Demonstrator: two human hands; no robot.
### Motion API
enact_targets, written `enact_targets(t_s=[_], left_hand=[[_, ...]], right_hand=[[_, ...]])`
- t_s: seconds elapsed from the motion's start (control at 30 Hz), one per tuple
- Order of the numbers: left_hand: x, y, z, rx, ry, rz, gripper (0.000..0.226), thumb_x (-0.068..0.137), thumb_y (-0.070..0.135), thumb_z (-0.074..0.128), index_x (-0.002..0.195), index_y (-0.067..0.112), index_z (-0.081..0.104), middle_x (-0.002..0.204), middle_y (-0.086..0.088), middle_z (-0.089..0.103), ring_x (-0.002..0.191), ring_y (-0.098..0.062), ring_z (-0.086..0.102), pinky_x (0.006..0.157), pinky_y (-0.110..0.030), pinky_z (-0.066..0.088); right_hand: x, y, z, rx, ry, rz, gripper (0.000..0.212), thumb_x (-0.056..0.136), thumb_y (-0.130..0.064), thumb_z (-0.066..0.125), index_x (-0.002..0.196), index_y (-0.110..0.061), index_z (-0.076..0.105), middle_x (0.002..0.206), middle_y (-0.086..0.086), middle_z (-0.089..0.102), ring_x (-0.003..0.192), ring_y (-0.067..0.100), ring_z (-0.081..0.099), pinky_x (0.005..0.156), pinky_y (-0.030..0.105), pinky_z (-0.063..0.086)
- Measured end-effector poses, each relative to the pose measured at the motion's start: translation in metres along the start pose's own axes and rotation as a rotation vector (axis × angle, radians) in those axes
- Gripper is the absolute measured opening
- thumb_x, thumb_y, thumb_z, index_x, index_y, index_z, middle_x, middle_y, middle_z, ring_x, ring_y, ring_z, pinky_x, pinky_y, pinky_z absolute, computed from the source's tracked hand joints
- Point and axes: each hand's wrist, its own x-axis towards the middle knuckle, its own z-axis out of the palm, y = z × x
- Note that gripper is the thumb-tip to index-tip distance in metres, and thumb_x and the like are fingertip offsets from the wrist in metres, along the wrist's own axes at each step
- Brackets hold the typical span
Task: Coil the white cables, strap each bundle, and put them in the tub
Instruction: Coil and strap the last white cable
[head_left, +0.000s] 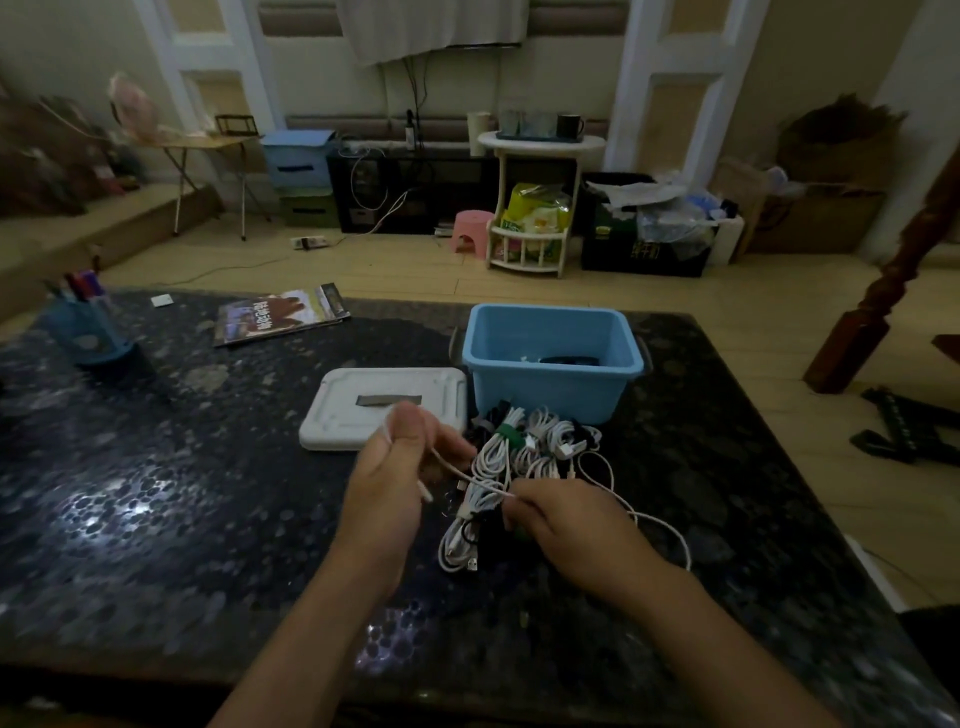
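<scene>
Two hands grip one cable; one tub.

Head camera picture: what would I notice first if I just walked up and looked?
Probably the two hands in the middle: the left hand and the right hand pinch one white cable stretched between them. Just beyond lies a tangled pile of cables on the dark table. Behind the pile stands the open blue tub, its white lid lying to its left.

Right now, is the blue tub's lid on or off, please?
Off. The white lid lies flat on the table, left of the open blue tub.
</scene>
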Motion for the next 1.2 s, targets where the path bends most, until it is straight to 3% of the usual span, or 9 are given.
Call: enact_targets(t_s=[0.1, 0.2, 0.4, 0.5, 0.6, 0.7, 0.83, 0.97, 1.2], left_hand=[[0.0, 0.008, 0.0, -0.183, -0.041, 0.036, 0.042, 0.095, 0.049, 0.037, 0.076, 0.012, 0.041, 0.055, -0.004, 0.04, 0.049, -0.021, 0.045, 0.056, -0.037, 0.049], [0.001, 0.01, -0.002, -0.171, 0.018, 0.066, 0.041, 0.099, 0.047, 0.037, 0.073, 0.016, 0.036, 0.056, 0.001, 0.028, 0.044, -0.011, 0.022, 0.039, -0.024, 0.023], [0.005, 0.009, -0.015, 0.366, 0.202, 0.192, 0.04, 0.096, 0.057, 0.032, 0.088, 0.019, 0.042, 0.073, 0.003, 0.05, 0.059, -0.006, 0.045, 0.056, -0.034, 0.038], [0.0, 0.006, -0.013, 0.48, 0.081, 0.157, 0.056, 0.086, 0.069, 0.028, 0.095, 0.015, 0.04, 0.084, -0.005, 0.054, 0.071, -0.01, 0.051, 0.065, -0.036, 0.045], [-0.003, 0.001, -0.014, 0.595, -0.115, 0.139, 0.074, 0.074, 0.093, 0.02, 0.093, 0.023, 0.036, 0.079, -0.002, 0.049, 0.061, 0.001, 0.046, 0.054, -0.019, 0.042], [-0.001, -0.003, -0.014, 0.762, -0.264, 0.116, 0.087, 0.055, 0.103, 0.032, 0.093, 0.025, 0.032, 0.076, 0.004, 0.045, 0.057, -0.001, 0.04, 0.052, -0.022, 0.039], [-0.002, -0.004, -0.007, 0.849, -0.347, 0.052, 0.067, 0.063, 0.067, 0.076, 0.091, 0.025, 0.032, 0.078, 0.003, 0.05, 0.061, -0.009, 0.045, 0.057, -0.032, 0.041], [-0.004, -0.008, 0.0, 0.812, -0.345, 0.108, 0.031, 0.095, 0.046, 0.054, 0.086, 0.027, 0.032, 0.074, 0.004, 0.052, 0.059, -0.003, 0.048, 0.061, -0.037, 0.043], [-0.006, -0.015, 0.012, 0.576, -0.315, 0.001, 0.022, 0.103, 0.034, 0.043, 0.085, 0.023, 0.047, 0.065, 0.016, 0.054, 0.061, 0.0, 0.046, 0.067, -0.032, 0.043]], right_hand=[[-0.001, 0.001, 0.005, 0.0, -0.073, -0.029, 0.024, 0.103, -0.04, 0.045, 0.096, -0.025, 0.063, 0.09, -0.001, 0.066, 0.089, 0.021, 0.061, 0.077, 0.037, 0.048], [-0.004, -0.004, 0.008, -0.053, -0.121, -0.087, 0.025, 0.103, -0.041, 0.045, 0.099, -0.024, 0.062, 0.097, -0.002, 0.067, 0.093, 0.021, 0.061, 0.077, 0.036, 0.047], [-0.016, -0.026, 0.0, 0.203, -0.043, -0.201, 0.004, 0.096, -0.032, 0.055, 0.093, -0.03, 0.056, 0.075, -0.007, 0.062, 0.069, 0.008, 0.057, 0.066, 0.032, 0.047], [-0.02, -0.038, -0.007, 0.374, 0.033, -0.228, 0.011, 0.097, -0.023, 0.054, 0.092, -0.03, 0.061, 0.079, -0.01, 0.063, 0.072, 0.005, 0.058, 0.064, 0.024, 0.046], [-0.022, -0.041, -0.012, 0.425, 0.107, -0.254, 0.015, 0.1, -0.023, 0.053, 0.095, -0.035, 0.062, 0.087, -0.014, 0.063, 0.082, 0.003, 0.06, 0.073, 0.028, 0.051], [-0.021, -0.035, -0.018, 0.458, 0.208, -0.235, 0.01, 0.098, -0.03, 0.053, 0.095, -0.034, 0.061, 0.084, -0.016, 0.064, 0.08, 0.005, 0.062, 0.073, 0.035, 0.053], [-0.02, -0.03, -0.026, 0.518, 0.253, -0.166, 0.012, 0.096, -0.023, 0.058, 0.095, -0.031, 0.068, 0.084, -0.006, 0.07, 0.076, 0.011, 0.066, 0.072, 0.042, 0.056], [-0.02, -0.032, -0.025, 0.516, 0.273, -0.182, 0.01, 0.093, -0.023, 0.061, 0.089, -0.028, 0.069, 0.069, 0.001, 0.065, 0.059, 0.015, 0.058, 0.059, 0.038, 0.05], [-0.016, -0.013, -0.037, 0.482, 0.264, -0.154, 0.004, 0.089, -0.031, 0.07, 0.087, -0.028, 0.07, 0.064, -0.004, 0.06, 0.058, 0.004, 0.053, 0.057, 0.024, 0.045]])
